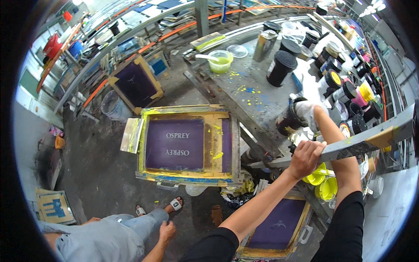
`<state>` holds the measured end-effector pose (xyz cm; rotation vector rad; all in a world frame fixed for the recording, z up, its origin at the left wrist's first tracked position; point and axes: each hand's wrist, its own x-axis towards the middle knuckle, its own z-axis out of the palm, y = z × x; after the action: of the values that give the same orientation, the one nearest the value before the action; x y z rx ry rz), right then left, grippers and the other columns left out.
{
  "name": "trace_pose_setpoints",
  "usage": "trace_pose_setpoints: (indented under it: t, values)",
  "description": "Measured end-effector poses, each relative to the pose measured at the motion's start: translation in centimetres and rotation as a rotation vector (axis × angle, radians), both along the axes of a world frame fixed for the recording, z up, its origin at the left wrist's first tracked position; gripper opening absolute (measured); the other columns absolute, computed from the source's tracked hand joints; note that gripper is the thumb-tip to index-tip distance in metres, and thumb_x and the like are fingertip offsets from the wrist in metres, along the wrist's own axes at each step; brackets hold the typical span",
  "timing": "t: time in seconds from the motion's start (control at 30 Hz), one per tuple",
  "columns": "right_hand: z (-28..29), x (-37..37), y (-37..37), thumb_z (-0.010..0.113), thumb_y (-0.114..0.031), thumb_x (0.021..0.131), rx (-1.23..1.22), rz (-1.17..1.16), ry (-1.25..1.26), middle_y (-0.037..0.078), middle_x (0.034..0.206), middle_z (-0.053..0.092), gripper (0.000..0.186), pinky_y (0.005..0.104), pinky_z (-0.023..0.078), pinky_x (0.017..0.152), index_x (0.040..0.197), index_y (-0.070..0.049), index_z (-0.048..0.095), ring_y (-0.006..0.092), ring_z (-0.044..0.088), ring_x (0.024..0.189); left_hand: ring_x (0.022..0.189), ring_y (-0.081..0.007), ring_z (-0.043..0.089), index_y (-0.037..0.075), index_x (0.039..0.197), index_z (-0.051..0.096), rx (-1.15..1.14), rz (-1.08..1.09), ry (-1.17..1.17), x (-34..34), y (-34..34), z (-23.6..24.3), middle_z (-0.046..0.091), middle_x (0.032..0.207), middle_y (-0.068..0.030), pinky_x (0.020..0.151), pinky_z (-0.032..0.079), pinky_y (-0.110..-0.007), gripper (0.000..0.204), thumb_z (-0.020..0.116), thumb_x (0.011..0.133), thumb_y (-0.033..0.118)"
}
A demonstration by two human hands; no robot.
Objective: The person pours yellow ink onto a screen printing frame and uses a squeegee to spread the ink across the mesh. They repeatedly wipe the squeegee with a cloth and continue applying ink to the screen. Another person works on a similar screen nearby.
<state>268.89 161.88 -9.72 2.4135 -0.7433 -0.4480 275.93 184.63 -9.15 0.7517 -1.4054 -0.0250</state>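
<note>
My left hand (307, 159) is closed around a grey metal bar (377, 139) that crosses in front of me on the right. My right arm reaches past the bar, and my right hand (318, 114) is at the mouth of a dark ink tub (286, 120) on the grey bench (244, 83). A crumpled white cloth (307, 111) covers its fingers and sits at the tub's opening. The tub is tilted; its inside is mostly hidden. Just below the bar, beside my right forearm, are bright yellow-green containers (326, 188).
Black-lidded tubs (283, 67) and several ink pots crowd the bench's right side. A bowl of yellow-green ink (220, 62) stands at its far left. A purple printing screen (174, 144) lies left of the bench; another screen (277, 225) is below my left forearm. Someone in grey (100, 240) is at lower left.
</note>
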Motion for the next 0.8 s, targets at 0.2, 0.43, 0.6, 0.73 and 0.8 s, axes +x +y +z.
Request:
trace_pose_setpoints:
  t: [0.2, 0.43, 0.6, 0.73, 0.8]
  values:
    - [1.5, 1.6, -0.3, 0.061, -0.023, 0.095, 0.105, -0.157, -0.372, 0.003, 0.106, 0.059, 0.012, 0.0367, 0.048, 0.092, 0.106, -0.019, 0.064, 0.0163, 0.055, 0.098, 0.092, -0.0329, 0.065, 0.002, 0.133, 0.045, 0.005, 0.050, -0.003, 0.0, 0.1, 0.0, 0.063, 0.106, -0.0142, 0.081, 0.048, -0.046, 0.063, 0.075, 0.078, 0.012]
    - [2.7, 1.2, 0.7, 0.063, -0.023, 0.093, 0.091, -0.230, -0.549, 0.006, 0.110, 0.058, 0.019, 0.0376, 0.046, 0.094, 0.111, -0.017, 0.062, 0.0194, 0.054, 0.102, 0.091, -0.0339, 0.064, 0.003, 0.132, 0.045, 0.010, 0.048, -0.011, -0.3, 0.2, 0.2, 0.063, 0.106, -0.0150, 0.080, 0.048, -0.046, 0.063, 0.076, 0.077, 0.012]
    - [2.7, 0.8, 1.5, 0.064, -0.024, 0.091, 0.068, -0.240, -0.599, 0.008, 0.113, 0.057, 0.024, 0.0382, 0.045, 0.096, 0.114, -0.015, 0.060, 0.0216, 0.054, 0.105, 0.089, -0.0337, 0.063, 0.003, 0.130, 0.045, 0.006, 0.063, 0.002, -0.6, 0.3, 0.0, 0.063, 0.106, -0.0150, 0.078, 0.046, -0.047, 0.062, 0.076, 0.077, 0.014]
    - [2.5, 0.8, 1.3, 0.064, -0.024, 0.090, 0.063, -0.245, -0.634, 0.010, 0.115, 0.057, 0.029, 0.0386, 0.045, 0.098, 0.116, -0.014, 0.059, 0.0234, 0.053, 0.107, 0.088, -0.0334, 0.063, 0.003, 0.131, 0.045, 0.007, 0.067, -0.002, -0.2, 0.1, 0.1, 0.062, 0.104, -0.0143, 0.078, 0.046, -0.047, 0.063, 0.076, 0.078, 0.015]
    - [2.8, 0.2, 1.6, 0.065, -0.024, 0.089, 0.046, -0.272, -0.655, 0.011, 0.116, 0.057, 0.031, 0.0389, 0.044, 0.099, 0.118, -0.013, 0.058, 0.0243, 0.053, 0.108, 0.089, -0.0334, 0.063, 0.003, 0.131, 0.045, 0.000, 0.055, 0.013, -0.6, 0.0, 0.2, 0.062, 0.104, -0.0141, 0.079, 0.046, -0.046, 0.063, 0.076, 0.078, 0.015]
